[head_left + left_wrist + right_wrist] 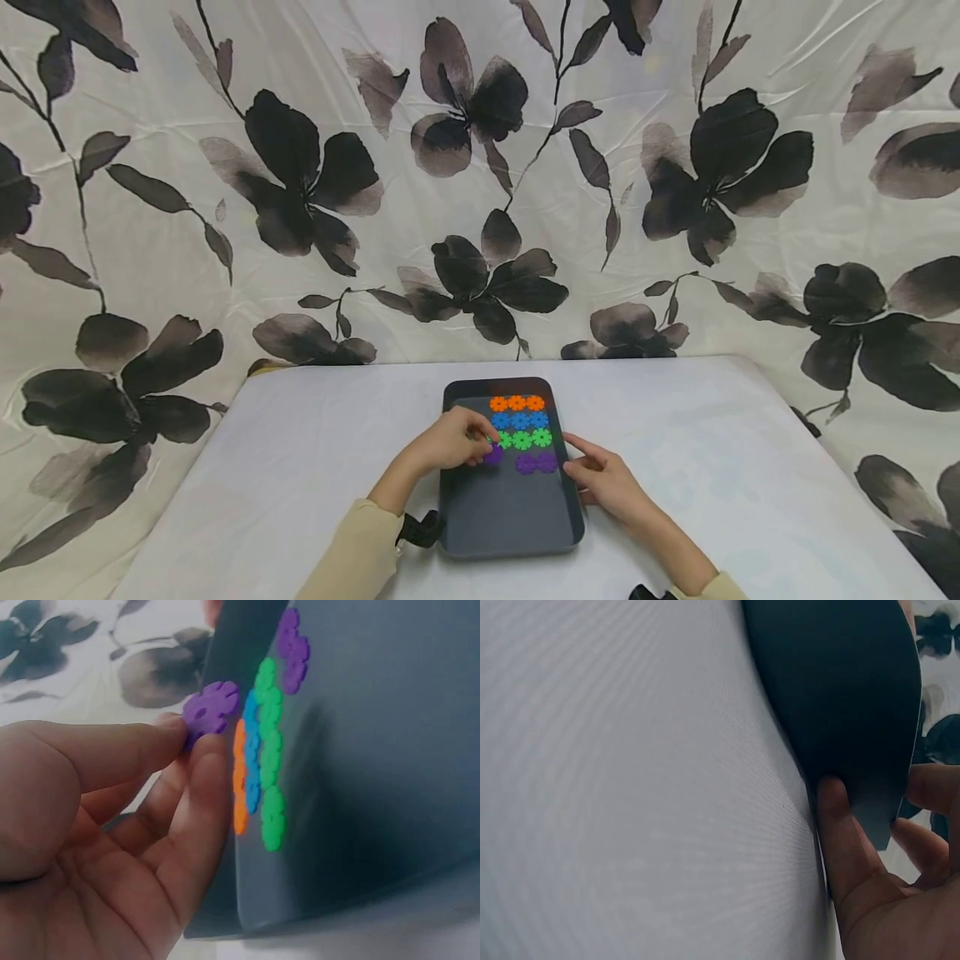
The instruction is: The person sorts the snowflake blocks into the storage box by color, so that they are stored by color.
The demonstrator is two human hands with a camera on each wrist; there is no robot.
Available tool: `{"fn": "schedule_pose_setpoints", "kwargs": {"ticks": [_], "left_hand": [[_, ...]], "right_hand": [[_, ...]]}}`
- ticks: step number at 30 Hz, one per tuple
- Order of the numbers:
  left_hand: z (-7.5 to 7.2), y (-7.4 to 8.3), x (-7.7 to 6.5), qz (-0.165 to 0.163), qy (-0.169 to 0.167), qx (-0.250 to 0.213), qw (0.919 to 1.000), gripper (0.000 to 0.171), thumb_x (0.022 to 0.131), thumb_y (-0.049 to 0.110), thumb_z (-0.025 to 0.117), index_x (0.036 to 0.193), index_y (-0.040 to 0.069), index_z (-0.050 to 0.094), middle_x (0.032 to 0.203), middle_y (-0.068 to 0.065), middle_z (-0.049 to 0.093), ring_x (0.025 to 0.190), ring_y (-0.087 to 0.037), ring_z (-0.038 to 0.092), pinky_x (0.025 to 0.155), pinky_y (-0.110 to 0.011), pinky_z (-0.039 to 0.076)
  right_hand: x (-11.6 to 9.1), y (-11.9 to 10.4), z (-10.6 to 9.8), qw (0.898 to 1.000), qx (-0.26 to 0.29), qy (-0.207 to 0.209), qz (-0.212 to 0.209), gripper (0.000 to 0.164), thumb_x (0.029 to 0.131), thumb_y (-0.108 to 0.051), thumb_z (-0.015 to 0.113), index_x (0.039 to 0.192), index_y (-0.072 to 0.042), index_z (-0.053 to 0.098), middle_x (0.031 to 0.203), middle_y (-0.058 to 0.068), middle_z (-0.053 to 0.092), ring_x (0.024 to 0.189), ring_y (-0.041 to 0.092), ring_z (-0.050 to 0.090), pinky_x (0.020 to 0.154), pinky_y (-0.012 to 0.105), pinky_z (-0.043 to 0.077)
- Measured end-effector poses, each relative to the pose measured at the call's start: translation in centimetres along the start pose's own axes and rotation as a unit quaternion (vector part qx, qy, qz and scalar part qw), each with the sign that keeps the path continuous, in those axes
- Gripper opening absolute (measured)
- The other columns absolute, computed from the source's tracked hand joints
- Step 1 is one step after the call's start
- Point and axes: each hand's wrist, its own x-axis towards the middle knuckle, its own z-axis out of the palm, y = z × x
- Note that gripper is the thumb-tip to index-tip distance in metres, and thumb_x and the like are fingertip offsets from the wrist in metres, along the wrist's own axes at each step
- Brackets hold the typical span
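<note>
My left hand (pixel 455 439) pinches a purple flower-shaped plastic disc (pixel 211 711) between thumb and fingertips, over the left part of a dark grey tray (pixel 510 521). Orange (pixel 517 403), blue (pixel 520 421) and green notched discs (pixel 522 440) lie in rows across the tray's far half. Nearer than the green row, two purple discs (pixel 537 462) sit side by side by the right wall. On the tray's right side, my right hand (pixel 611 483) holds the edge, with one finger (pixel 833 799) low against the outer wall and other fingertips at the rim.
The tray stands on a table with a white cover (pixel 315 467). Behind the table hangs a pale cloth (pixel 600 292) with dark flowers. A black strap (pixel 422 529) is on the left wrist, close by the tray's left edge.
</note>
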Motion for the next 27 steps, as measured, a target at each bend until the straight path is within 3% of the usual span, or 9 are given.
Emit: {"fn": "schedule_pose_setpoints", "kwargs": {"ticks": [5, 14, 27], "left_hand": [[0.3, 0.1, 0.3, -0.015, -0.027, -0.002, 0.9995, 0.01, 0.089, -0.005, 0.064, 0.096, -0.002, 0.07, 0.075, -0.01, 0.064, 0.062, -0.02, 0.064, 0.062, -0.039, 0.057], [0.2, 0.4, 1.4, -0.022, -0.045, 0.032, 0.9982, 0.009, 0.088, -0.005, 0.064, 0.095, -0.003, 0.07, 0.07, -0.009, 0.065, 0.06, -0.018, 0.064, 0.058, -0.033, 0.057], [0.8, 0.2, 2.5, -0.059, -0.049, 0.007, 0.997, 0.01, 0.087, -0.008, 0.064, 0.095, -0.004, 0.069, 0.072, -0.012, 0.063, 0.061, -0.02, 0.064, 0.059, -0.034, 0.057]], "right_hand": [[0.0, 0.2, 0.2, 1.0, -0.007, 0.007, 0.005, 0.052, 0.095, -0.019, 0.063, 0.145, -0.015, 0.048, 0.101, 0.012, 0.061, 0.084, 0.022, 0.063, 0.068, 0.036, 0.055], [0.1, 0.1, 0.1, 1.0, 0.003, -0.001, -0.005, 0.053, 0.096, -0.017, 0.063, 0.146, -0.013, 0.046, 0.101, 0.013, 0.062, 0.084, 0.022, 0.063, 0.07, 0.037, 0.056], [0.0, 0.1, 0.0, 1.0, 0.006, -0.002, 0.001, 0.053, 0.096, -0.018, 0.063, 0.146, -0.013, 0.046, 0.103, 0.012, 0.062, 0.086, 0.022, 0.063, 0.07, 0.037, 0.056]]}}
